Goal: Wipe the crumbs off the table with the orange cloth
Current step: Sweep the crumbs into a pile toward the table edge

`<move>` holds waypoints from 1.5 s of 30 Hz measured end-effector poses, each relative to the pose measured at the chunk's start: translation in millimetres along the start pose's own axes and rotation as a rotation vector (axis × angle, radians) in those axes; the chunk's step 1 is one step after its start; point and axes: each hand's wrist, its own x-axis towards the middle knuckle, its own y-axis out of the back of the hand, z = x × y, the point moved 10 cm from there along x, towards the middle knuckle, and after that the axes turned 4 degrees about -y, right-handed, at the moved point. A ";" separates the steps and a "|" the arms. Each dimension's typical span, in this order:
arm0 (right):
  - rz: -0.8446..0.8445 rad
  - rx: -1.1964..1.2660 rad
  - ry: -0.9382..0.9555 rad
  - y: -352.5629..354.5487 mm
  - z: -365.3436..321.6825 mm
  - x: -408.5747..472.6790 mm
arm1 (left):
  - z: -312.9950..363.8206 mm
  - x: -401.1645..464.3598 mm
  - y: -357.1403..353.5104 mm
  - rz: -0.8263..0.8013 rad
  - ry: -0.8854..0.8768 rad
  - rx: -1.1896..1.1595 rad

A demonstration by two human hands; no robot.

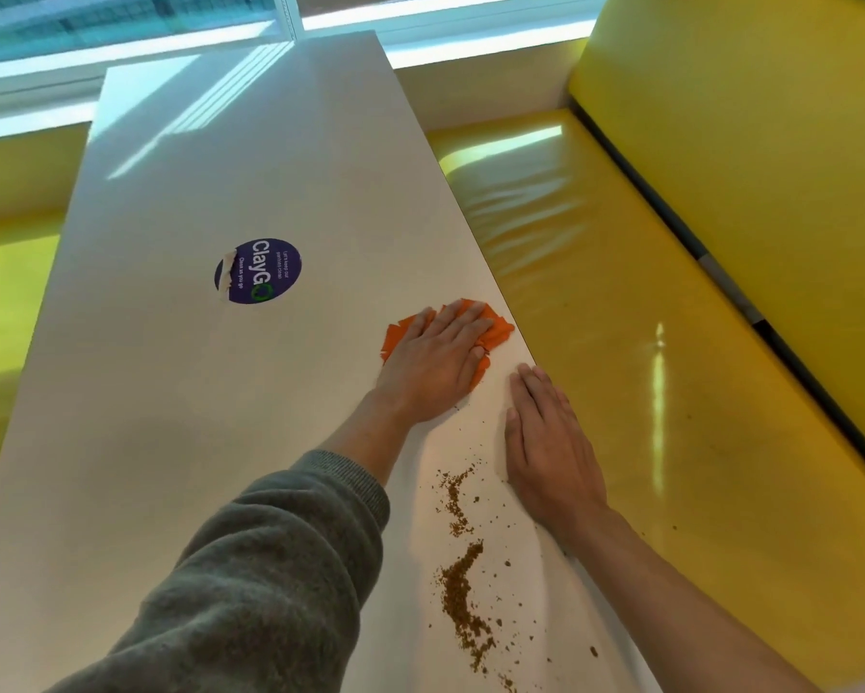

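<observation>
Crumbs (pixel 463 587) lie in a long brown trail on the tabletop (pixel 195 392), running toward the person, nearer than both hands. The left hand (pixel 435 362) presses flat, fingers straight, on the orange cloth (pixel 498 330) at the trail's far end. The right hand (pixel 550 442) rests flat and holds nothing at the tabletop edge, just beside the crumbs.

"ClayGo" on round sticker (pixel 258 271)
</observation>
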 end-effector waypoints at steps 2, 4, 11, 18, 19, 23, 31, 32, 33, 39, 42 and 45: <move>-0.010 0.003 0.000 1.0 -0.3 -1.7 | 9.0 -8.8 -1.2 -0.015 -0.047 0.003; -0.019 0.001 0.007 2.5 -1.5 -4.1 | 16.2 -20.5 -2.7 -0.014 -0.073 0.004; -0.046 -0.076 0.014 1.3 3.2 -17.8 | 39.5 -70.6 -5.1 -0.003 -0.083 0.010; -0.117 -0.070 -0.001 0.0 3.4 -19.1 | 55.1 -101.1 14.9 0.085 -0.041 -0.218; -0.125 -0.057 -0.005 0.9 3.5 -20.2 | 46.5 -105.2 23.8 0.131 0.009 -0.254; -0.118 -0.001 -0.050 7.2 10.6 -28.4 | -5.4 -138.8 55.4 0.322 0.218 -0.225; -0.086 0.040 -0.236 13.7 32.3 -46.4 | -46.8 -218.6 29.1 0.195 0.465 0.050; -0.079 0.043 -0.251 14.3 33.7 -46.8 | -44.7 -220.0 24.3 0.184 0.488 0.034; -0.076 0.048 -0.274 14.6 36.6 -47.4 | -40.3 -218.4 21.1 0.180 0.504 0.015; -0.152 0.185 -0.437 5.6 56.3 -54.8 | 3.7 -192.9 7.8 0.111 0.426 -0.005; -0.165 0.219 -0.461 3.0 57.4 -56.9 | 23.9 -184.1 3.9 0.097 0.369 -0.014; -0.185 0.203 -0.492 1.9 60.2 -60.4 | 43.7 -180.5 -0.8 0.076 0.311 -0.012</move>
